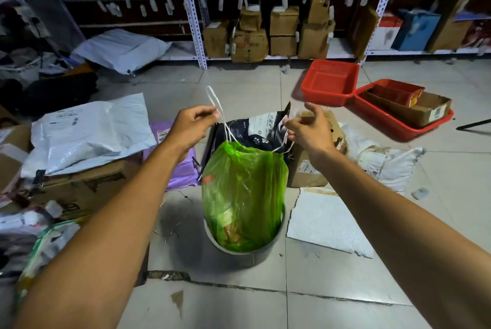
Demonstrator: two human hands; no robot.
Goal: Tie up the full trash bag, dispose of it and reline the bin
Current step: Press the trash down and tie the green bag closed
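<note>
Step in hand: closing the mouth of the green trash bag (243, 196) by its white drawstrings (228, 129), judged from the cinched neck and the 2 raised hands.
Left hand (192, 126): pinching 1 drawstring loop between thumb and fingertips, held up and out to the left so the string runs taut down to the bag's neck; the free loop end stands up above the fingers.
Right hand (308, 126): pinching the other drawstring, fingers curled, lifted to the right; pulling opposite ways is what gathers the plastic shut.
Trash bag: translucent, full, gathered at the top, its lower part sitting inside the grey bin (244, 251); the upper part rises well above the rim, probably because the strings carry some of its weight.
Bin: round, standing on the tiled floor (332, 289) between both forearms, directly below the hands.
Surroundings: a cardboard box (305, 172) and a dark printed package (255, 129) just behind the bag, grey mailers (87, 129) to the left, 2 red baskets (329, 81) well apart on the right, shelving (265, 23) with parcels at the back.
Progress: early; no knot shows yet, the bag is not out of the bin, and no fresh liner is in view.
Next move calls for: crossing the 2 strings and knotting them close to the neck.
Risk: thin strings may slip from a fingertip pinch, or the thin plastic may tear on lifting.
</note>
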